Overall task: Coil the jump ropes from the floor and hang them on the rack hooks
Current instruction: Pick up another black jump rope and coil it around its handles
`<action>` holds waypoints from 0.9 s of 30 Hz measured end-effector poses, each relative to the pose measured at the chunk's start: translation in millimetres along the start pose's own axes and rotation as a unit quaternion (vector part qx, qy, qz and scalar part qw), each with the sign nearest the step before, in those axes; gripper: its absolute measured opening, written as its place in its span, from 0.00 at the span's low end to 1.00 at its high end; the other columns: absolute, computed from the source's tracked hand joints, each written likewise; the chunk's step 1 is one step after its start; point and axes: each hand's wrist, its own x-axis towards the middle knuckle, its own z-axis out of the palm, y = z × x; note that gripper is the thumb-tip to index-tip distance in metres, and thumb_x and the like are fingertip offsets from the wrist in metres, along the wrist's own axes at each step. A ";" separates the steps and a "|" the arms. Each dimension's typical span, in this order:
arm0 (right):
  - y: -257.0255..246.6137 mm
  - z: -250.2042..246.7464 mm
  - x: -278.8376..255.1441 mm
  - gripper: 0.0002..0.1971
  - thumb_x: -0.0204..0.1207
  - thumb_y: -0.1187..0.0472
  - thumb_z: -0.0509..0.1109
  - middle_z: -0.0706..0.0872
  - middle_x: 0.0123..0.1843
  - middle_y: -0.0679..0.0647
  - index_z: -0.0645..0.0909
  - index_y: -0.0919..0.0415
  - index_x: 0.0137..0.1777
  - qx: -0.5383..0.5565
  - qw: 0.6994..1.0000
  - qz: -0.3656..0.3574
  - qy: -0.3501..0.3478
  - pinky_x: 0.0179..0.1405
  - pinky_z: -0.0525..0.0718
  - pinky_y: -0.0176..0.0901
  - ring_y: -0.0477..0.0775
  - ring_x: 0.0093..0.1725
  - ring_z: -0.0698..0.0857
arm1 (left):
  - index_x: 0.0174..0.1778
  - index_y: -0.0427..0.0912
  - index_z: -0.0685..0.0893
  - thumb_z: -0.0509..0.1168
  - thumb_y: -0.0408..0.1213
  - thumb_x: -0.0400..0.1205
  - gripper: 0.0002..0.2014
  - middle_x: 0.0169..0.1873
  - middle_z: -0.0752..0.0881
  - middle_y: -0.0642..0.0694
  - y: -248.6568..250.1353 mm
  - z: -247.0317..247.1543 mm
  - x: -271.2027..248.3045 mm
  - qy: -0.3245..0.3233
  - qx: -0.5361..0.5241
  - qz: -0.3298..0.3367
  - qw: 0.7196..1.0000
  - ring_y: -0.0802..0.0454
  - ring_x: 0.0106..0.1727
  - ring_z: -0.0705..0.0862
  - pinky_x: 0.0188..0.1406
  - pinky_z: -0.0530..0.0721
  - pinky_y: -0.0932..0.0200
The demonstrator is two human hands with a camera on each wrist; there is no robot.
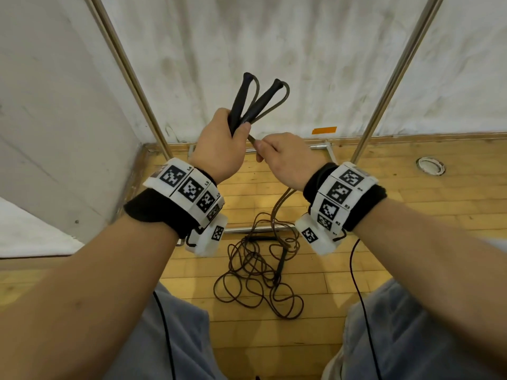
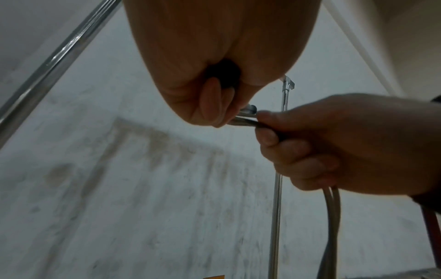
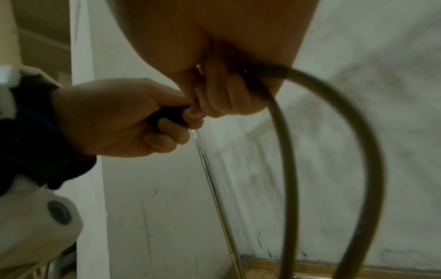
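While the person's grey-trousered knees (image 1: 170,333) are filling the bottom of the head view, a thin black cable (image 1: 362,294) is trailing down from the right wrist band across the right knee. Just beyond the knees, a tangled brown jump rope with slim black handles (image 1: 260,272) is lying loose on the yellow wooden plank floor (image 1: 411,215), its loops crossing each other so that single strands are hard to follow.

Above it, both forearms are reaching forward, each wearing a white band of black-and-white marker squares (image 1: 189,187). The left hand (image 1: 219,149) is closing its grip around the lower ends of two black handles of a second, olive-grey jump rope (image 1: 255,102); the handles are sticking up in a V, with cord looping from each top back down into the fist. The right hand (image 1: 290,157), just beside the left and nearly touching it, is clamping its grip on the doubled cord, which is running out of the bottom of the fist toward the floor. How many strands pass through the fist is hidden by the fingers (image 2: 269,136).

Farther off, the chrome metal rack (image 1: 131,78) is standing against the stained white wall (image 1: 274,37), its two uprights slanting out of frame at the top, so the hooks are cut off. An orange tape strip (image 1: 324,130) is sticking low on the wall.
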 end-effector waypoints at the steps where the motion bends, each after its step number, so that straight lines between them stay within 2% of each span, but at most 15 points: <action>1: -2.2 1.3 -0.2 0.19 0.86 0.54 0.53 0.79 0.32 0.51 0.79 0.59 0.38 -0.008 1.000 -0.006 0.002 0.30 0.68 0.39 0.48 0.33 0.76 | 0.55 0.44 0.73 0.58 0.45 0.86 0.08 0.34 0.75 0.58 -0.9 0.5 0.3 0.009 0.008 0.002 1.000 0.63 0.33 0.75 0.25 0.67 0.71; 3: -6.4 4.7 -1.3 0.19 0.86 0.55 0.53 0.81 0.36 0.53 0.79 0.60 0.38 -0.020 1.000 -0.019 0.005 0.35 0.66 0.42 0.51 0.38 0.78 | 0.57 0.42 0.73 0.58 0.45 0.86 0.10 0.35 0.75 0.57 -2.0 2.0 0.2 0.020 0.018 0.003 1.000 0.61 0.33 0.76 0.27 0.69 0.67; 6: -10.8 8.4 -3.9 0.20 0.86 0.56 0.52 0.82 0.39 0.55 0.81 0.64 0.42 -0.035 0.999 -0.030 0.001 0.35 0.66 0.42 0.53 0.40 0.79 | 0.58 0.40 0.73 0.57 0.45 0.86 0.12 0.34 0.75 0.56 -3.6 5.6 0.6 0.024 0.019 -0.015 0.999 0.52 0.37 0.77 0.34 0.71 0.58; 7: -12.4 8.6 -4.5 0.20 0.86 0.56 0.52 0.83 0.39 0.56 0.82 0.66 0.43 -0.041 0.999 -0.036 0.002 0.35 0.66 0.42 0.54 0.40 0.79 | 0.58 0.40 0.73 0.57 0.45 0.86 0.12 0.34 0.75 0.56 -3.8 6.4 1.1 0.024 0.020 -0.020 0.999 0.51 0.37 0.77 0.35 0.71 0.58; 9: -14.6 8.0 -5.7 0.21 0.86 0.57 0.52 0.84 0.40 0.59 0.83 0.68 0.44 -0.055 0.997 -0.044 0.010 0.38 0.68 0.44 0.56 0.41 0.80 | 0.56 0.41 0.73 0.57 0.45 0.86 0.11 0.34 0.74 0.56 -4.3 7.8 2.3 0.024 0.019 -0.024 0.999 0.53 0.35 0.76 0.30 0.69 0.60; 12: -16.4 7.1 -9.2 0.20 0.86 0.56 0.52 0.85 0.42 0.59 0.83 0.67 0.45 -0.048 0.998 -0.036 0.008 0.42 0.73 0.47 0.56 0.42 0.81 | 0.55 0.41 0.73 0.57 0.45 0.86 0.11 0.33 0.75 0.56 -4.9 7.9 3.4 0.022 0.019 -0.020 0.999 0.52 0.35 0.76 0.29 0.67 0.60; 14: -16.1 6.2 -11.2 0.20 0.85 0.56 0.53 0.83 0.39 0.56 0.83 0.67 0.45 -0.035 0.999 -0.032 0.008 0.40 0.73 0.46 0.56 0.41 0.81 | 0.56 0.40 0.74 0.57 0.45 0.86 0.11 0.33 0.75 0.55 -5.2 7.9 2.9 0.015 0.021 -0.012 1.000 0.51 0.35 0.76 0.30 0.67 0.59; 18: -13.9 0.1 -12.8 0.20 0.85 0.57 0.54 0.80 0.34 0.51 0.83 0.66 0.42 -0.037 0.998 -0.047 0.026 0.35 0.70 0.43 0.54 0.37 0.80 | 0.53 0.42 0.72 0.56 0.44 0.87 0.09 0.33 0.76 0.53 -4.1 7.7 1.2 0.000 0.026 0.012 1.000 0.55 0.32 0.75 0.26 0.67 0.63; 22: -12.0 -6.6 -11.5 0.20 0.84 0.56 0.55 0.77 0.27 0.47 0.83 0.66 0.39 -0.035 0.997 -0.052 0.039 0.28 0.66 0.35 0.45 0.29 0.75 | 0.50 0.43 0.71 0.57 0.44 0.86 0.08 0.32 0.75 0.53 -3.0 5.0 1.5 0.003 0.029 0.022 0.999 0.59 0.30 0.75 0.24 0.67 0.65; 24: -9.5 -7.8 -8.8 0.19 0.83 0.55 0.58 0.73 0.25 0.46 0.80 0.64 0.34 -0.017 0.999 -0.028 0.031 0.25 0.64 0.34 0.43 0.25 0.72 | 0.48 0.43 0.72 0.58 0.43 0.86 0.07 0.30 0.75 0.53 -4.1 4.0 1.2 0.004 0.028 0.031 0.999 0.59 0.29 0.74 0.24 0.68 0.65; 27: -5.5 -8.9 -4.7 0.19 0.80 0.54 0.64 0.70 0.23 0.45 0.71 0.55 0.27 0.017 1.000 0.004 0.022 0.22 0.67 0.28 0.41 0.21 0.70 | 0.43 0.45 0.75 0.61 0.44 0.84 0.08 0.28 0.74 0.53 -8.3 0.0 2.3 0.009 0.036 0.046 0.998 0.57 0.29 0.73 0.26 0.69 0.64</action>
